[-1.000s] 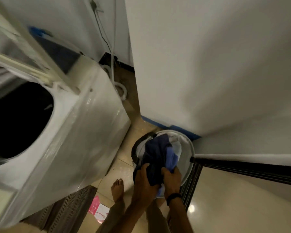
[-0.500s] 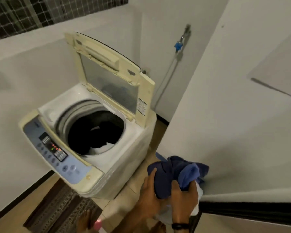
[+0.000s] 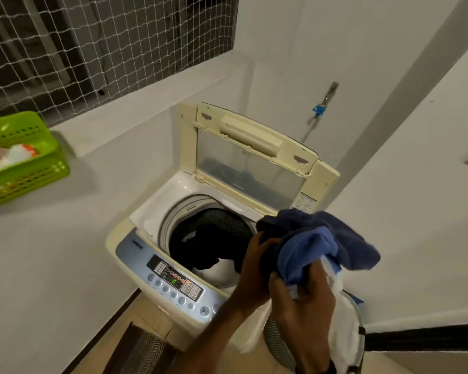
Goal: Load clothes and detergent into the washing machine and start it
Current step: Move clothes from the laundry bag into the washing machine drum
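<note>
A top-loading washing machine (image 3: 157, 211) stands against the wall with its lid (image 3: 254, 157) raised. Dark and white clothes (image 3: 208, 249) lie in its drum. Its blue control panel (image 3: 173, 282) shows a lit green digit. I hold a bundle of blue clothes (image 3: 319, 244) with both hands just right of the drum opening. My left hand (image 3: 257, 268) grips the dark blue side of the bundle. My right hand (image 3: 303, 306) grips the lighter blue cloth from below. A white cloth hangs under the bundle.
A green plastic basket (image 3: 25, 179) with a white and orange packet sits on the ledge at left. A round laundry hamper (image 3: 284, 344) stands on the floor under my right hand. A tap with a blue fitting (image 3: 319, 109) is on the back wall. A dark mat (image 3: 143, 352) lies before the machine.
Both hands have lifted the blue bundle out of the hamper and carried it up toward the open drum. My view has risen from the floor to the machine's top.
</note>
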`<state>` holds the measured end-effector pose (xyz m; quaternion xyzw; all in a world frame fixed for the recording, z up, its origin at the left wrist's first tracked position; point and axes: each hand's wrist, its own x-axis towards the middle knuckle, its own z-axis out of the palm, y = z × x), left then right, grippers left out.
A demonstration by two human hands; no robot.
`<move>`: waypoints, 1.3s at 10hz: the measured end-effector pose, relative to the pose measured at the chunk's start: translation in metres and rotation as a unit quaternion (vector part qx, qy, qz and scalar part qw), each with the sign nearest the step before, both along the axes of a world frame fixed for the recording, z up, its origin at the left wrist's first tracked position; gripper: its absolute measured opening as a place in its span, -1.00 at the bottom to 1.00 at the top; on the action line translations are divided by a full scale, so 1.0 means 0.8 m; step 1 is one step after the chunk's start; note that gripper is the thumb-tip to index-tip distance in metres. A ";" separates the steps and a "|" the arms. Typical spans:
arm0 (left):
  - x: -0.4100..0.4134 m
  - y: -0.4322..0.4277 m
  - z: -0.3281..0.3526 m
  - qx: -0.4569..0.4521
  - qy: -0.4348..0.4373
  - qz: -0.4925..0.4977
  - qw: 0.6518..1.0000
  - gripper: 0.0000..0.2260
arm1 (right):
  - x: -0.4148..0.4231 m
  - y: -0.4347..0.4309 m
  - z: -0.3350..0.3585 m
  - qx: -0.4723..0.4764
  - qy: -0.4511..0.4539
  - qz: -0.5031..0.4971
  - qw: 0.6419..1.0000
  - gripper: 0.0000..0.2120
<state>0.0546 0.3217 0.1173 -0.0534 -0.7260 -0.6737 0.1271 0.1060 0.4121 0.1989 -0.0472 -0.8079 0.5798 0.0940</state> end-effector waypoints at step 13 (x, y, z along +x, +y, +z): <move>-0.210 -0.306 -0.229 -0.108 -0.509 -0.049 0.852 -0.67 | -0.209 -0.195 -0.322 0.089 -0.363 -0.096 0.923 -0.83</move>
